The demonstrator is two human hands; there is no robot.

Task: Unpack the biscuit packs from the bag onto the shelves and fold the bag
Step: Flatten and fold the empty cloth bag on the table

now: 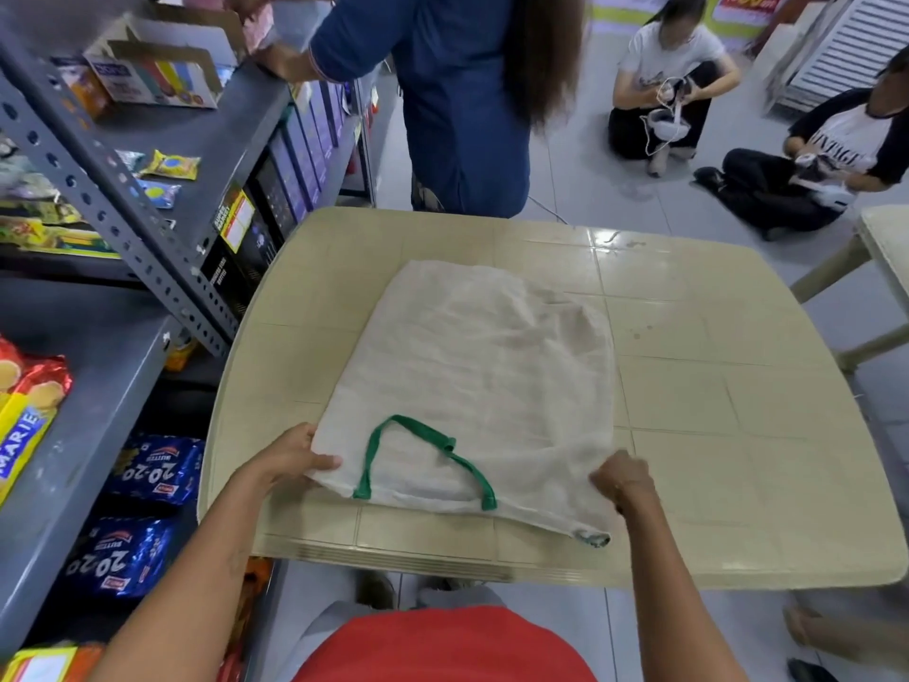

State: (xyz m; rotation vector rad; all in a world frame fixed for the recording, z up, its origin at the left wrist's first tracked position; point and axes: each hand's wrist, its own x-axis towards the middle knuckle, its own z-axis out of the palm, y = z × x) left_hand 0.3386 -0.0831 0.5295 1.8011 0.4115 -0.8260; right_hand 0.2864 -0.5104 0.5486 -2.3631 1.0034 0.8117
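Note:
A white cloth bag (472, 381) with green handles (428, 455) lies flat on the beige plastic table (738, 435), its mouth toward me. My left hand (290, 460) grips the bag's near left corner. My right hand (622, 479) pinches the near right edge of the bag. Biscuit packs sit on the grey shelves (88, 396) at my left: yellow and red Marie packs (24, 415) on one shelf and blue 20-20 packs (157, 467) on the shelf below.
A person in a dark blue top (457, 91) stands at the table's far side, reaching to the upper shelf beside an open carton (157, 66). Two people sit on the tiled floor at the far right. A second beige table (885, 248) edges in at right.

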